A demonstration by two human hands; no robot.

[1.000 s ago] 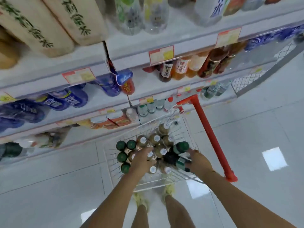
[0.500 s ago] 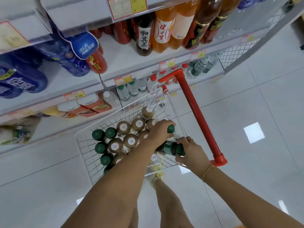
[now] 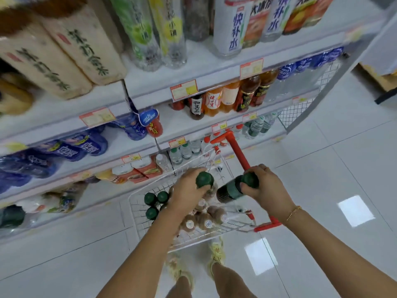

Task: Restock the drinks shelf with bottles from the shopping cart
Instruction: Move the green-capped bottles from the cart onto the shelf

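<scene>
Head: tiled floor (probably glossy) beside shelves.

Glossy pale floor tiles carry bright square light reflections, with thin dark grout lines between.

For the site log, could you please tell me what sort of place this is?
Most likely a shop's drinks aisle: shelves of bottled drinks, price tags on their edges, and a wire shopping cart holding bottles.

Bright, floor glare patches, motion blur, wide-angle edge distortion
</scene>
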